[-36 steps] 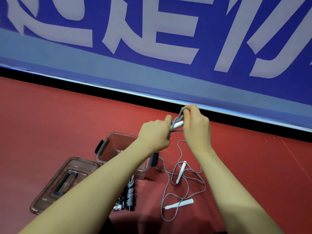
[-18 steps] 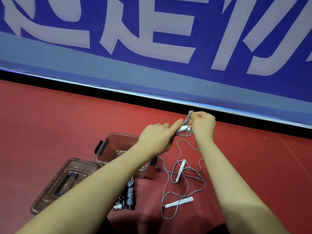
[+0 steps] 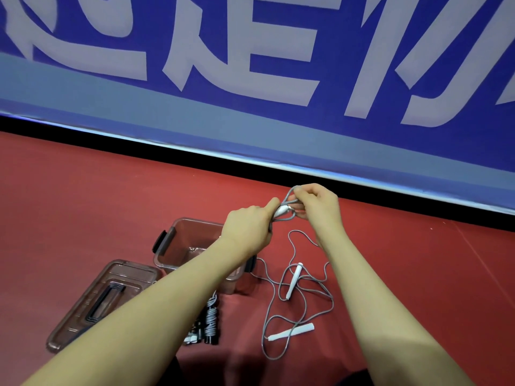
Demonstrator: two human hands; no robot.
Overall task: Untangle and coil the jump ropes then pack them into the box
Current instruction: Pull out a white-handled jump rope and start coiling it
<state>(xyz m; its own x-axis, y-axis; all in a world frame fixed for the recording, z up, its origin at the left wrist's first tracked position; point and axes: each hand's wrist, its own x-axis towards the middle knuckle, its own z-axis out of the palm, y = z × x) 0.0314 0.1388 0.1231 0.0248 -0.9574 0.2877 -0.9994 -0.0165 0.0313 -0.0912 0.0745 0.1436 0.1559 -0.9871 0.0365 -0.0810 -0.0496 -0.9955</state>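
My left hand [image 3: 250, 228] grips a white jump-rope handle [image 3: 282, 210] with grey cord bunched against it. My right hand [image 3: 317, 203] pinches a loop of the same grey cord [image 3: 289, 195] just above that handle. From my hands the cord hangs down to a loose tangle [image 3: 302, 307] on the red floor, where two more white handles lie, one [image 3: 293, 280] steeply slanted, one [image 3: 291, 332] nearly flat. A coiled grey rope bundle [image 3: 210, 320] lies under my left forearm. The open brown see-through box [image 3: 178, 247] stands behind that forearm, partly hidden.
The box's lid [image 3: 103, 299] lies flat on the floor to the left of the box. A blue banner with large pale characters [image 3: 250, 79] runs along the back, with a black strip at its foot. Red floor [image 3: 83, 196] spreads to the left and right.
Both hands shifted slightly forward and right with the handle and cord. The right hand's pinch on the loop moved a little higher above the handle.
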